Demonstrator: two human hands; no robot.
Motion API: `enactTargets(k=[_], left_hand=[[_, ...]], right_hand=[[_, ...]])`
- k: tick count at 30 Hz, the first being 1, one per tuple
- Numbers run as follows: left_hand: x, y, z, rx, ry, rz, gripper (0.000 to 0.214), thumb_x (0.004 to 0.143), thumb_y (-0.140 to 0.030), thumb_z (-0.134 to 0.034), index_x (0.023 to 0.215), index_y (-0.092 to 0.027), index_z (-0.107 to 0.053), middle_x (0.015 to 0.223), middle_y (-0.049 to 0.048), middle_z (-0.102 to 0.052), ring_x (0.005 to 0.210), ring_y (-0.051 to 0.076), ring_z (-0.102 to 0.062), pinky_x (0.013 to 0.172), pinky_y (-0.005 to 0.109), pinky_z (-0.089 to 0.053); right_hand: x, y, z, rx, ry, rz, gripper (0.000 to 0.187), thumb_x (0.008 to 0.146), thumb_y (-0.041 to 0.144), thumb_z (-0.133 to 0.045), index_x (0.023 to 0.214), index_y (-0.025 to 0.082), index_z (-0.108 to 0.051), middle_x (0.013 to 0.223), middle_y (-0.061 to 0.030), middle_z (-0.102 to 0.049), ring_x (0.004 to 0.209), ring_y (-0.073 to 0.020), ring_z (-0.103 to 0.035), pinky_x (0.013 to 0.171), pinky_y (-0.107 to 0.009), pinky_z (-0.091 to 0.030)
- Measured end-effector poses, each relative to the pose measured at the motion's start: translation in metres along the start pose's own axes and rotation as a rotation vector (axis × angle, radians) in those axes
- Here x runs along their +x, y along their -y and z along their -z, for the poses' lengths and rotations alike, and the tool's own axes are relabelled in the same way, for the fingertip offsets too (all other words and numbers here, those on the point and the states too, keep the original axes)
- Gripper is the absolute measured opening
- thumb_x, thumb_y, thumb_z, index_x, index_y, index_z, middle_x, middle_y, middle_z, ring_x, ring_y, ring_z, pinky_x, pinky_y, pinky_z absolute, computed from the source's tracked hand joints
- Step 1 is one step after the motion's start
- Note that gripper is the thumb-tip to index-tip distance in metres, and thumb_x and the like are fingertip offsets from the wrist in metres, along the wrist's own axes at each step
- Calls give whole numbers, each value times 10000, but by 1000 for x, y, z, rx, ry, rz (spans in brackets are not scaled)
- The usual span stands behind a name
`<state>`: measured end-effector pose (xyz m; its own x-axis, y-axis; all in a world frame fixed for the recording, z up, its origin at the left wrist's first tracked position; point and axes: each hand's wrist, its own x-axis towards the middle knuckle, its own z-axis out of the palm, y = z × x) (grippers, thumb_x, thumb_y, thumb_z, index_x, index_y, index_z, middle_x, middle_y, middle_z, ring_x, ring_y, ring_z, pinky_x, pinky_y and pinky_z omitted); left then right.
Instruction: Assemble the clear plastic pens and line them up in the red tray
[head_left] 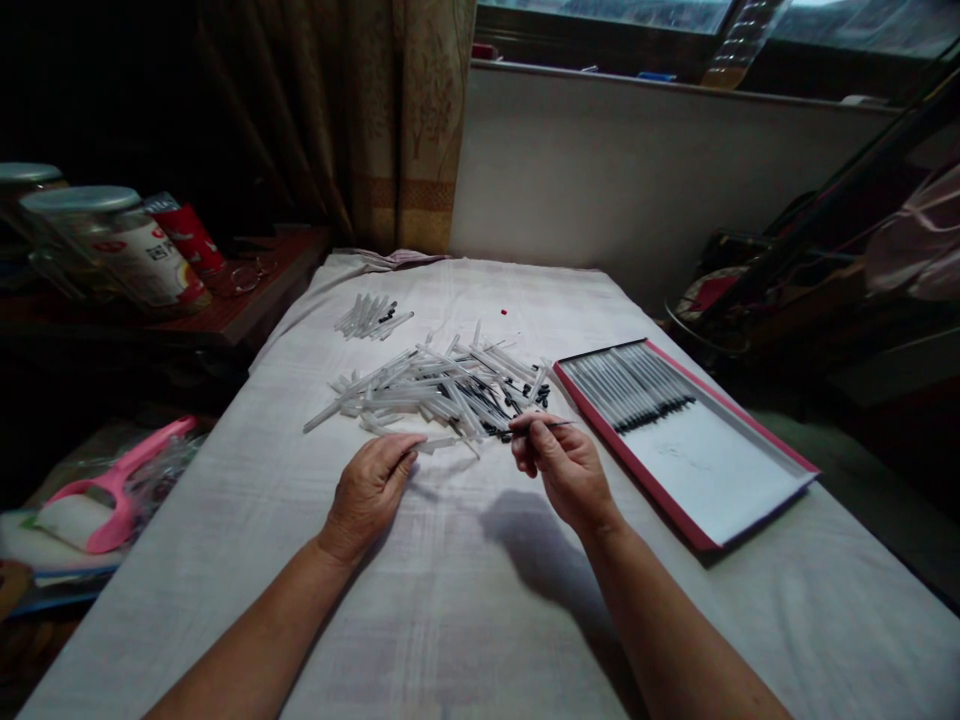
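Observation:
My left hand (371,495) pinches a clear plastic pen barrel (439,444) between thumb and fingers, low over the cloth. In my right hand (566,465) is a thin black pen refill (555,424), its tip pointing right. Just beyond both hands spreads a loose pile of clear barrels (390,385), mixed with dark refills (484,398) and small black caps or plugs (541,396). To the right lies a shallow pink-edged box lid (720,470). A row of pens (630,385) with black ends lies side by side in its far part.
A smaller group of clear pieces (364,317) sits at the far left of the cloth-covered table (420,620), and a tiny red piece (504,312) at the back. Jars (139,250) stand on a wooden side table. A pink-handled item (112,490) lies lower left.

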<state>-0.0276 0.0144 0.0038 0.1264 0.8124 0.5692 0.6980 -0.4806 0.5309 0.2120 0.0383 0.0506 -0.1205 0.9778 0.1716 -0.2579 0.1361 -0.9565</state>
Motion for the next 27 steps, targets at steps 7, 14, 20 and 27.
enactTargets(k=[7, 14, 20, 27], left_hand=[[0, -3, 1, 17, 16, -48, 234, 952, -258, -495, 1104, -209, -666, 996, 60, -725, 932, 181, -666, 853, 315, -529], [0, -3, 3, 69, 48, -42, 241, 958, -274, -481, 1107, -206, -658, 1003, 67, -728, 930, 197, -670, 846, 344, -525], [0, -1, 2, 90, 59, -46, 249, 954, -294, -478, 1091, -207, -668, 976, 69, -731, 905, 203, -676, 819, 346, -534], [-2, -1, 0, 95, 67, -8, 243, 949, -296, -490, 1090, -212, -670, 994, 66, -735, 918, 201, -681, 839, 351, -533]], right_hand=[[-3, -4, -4, -45, 35, -29, 357, 817, 526, -648, 850, 174, -699, 596, 0, -605, 463, -85, -494, 410, -206, -351], [4, -3, 1, -90, -127, -65, 392, 732, 553, -705, 798, 166, -691, 748, -49, -675, 536, -104, -567, 409, -200, -357], [13, -8, 12, -59, -280, -294, 775, 597, 466, -805, 1264, 162, -553, 526, 61, -591, 397, -66, -431, 383, -169, -241], [5, -1, 1, 86, 30, -290, 348, 600, 305, -786, 906, 181, -676, 784, -51, -729, 664, -136, -622, 508, -209, -412]])
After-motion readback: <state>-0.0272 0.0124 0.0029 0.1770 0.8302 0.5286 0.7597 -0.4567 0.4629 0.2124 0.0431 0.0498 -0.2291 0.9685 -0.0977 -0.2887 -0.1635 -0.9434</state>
